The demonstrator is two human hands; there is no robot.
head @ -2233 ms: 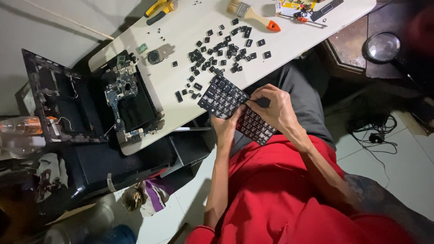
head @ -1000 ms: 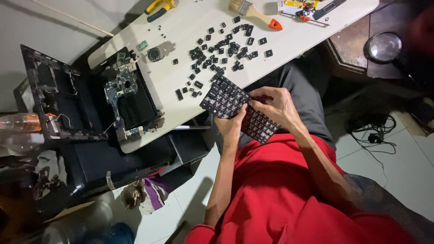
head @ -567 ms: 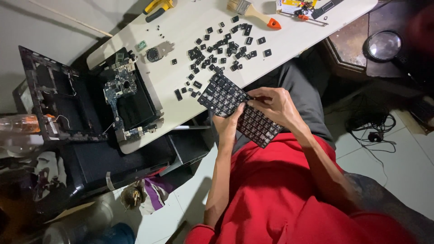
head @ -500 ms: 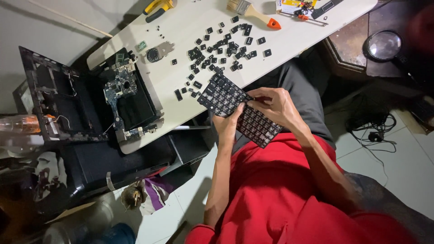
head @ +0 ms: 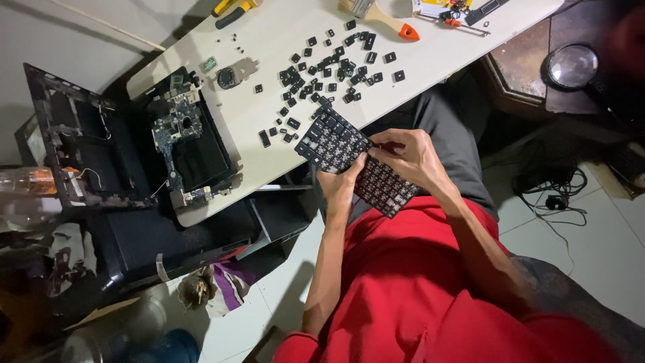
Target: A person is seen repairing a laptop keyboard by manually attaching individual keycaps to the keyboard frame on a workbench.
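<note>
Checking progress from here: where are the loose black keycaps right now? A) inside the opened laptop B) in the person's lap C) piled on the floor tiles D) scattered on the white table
D: the loose keycaps lie scattered on the white table, just beyond the keyboard that the left hand and right hand hold.

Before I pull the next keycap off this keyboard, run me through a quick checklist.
1. Keyboard supported by left hand from below: ok.
2. Right hand fingertips on the key area: ok.
3. Loose keycaps collected on the white table, apart from the opened laptop: ok.
4. Brush on the table: ok.
5. Which key is gripped: cannot tell.
</note>
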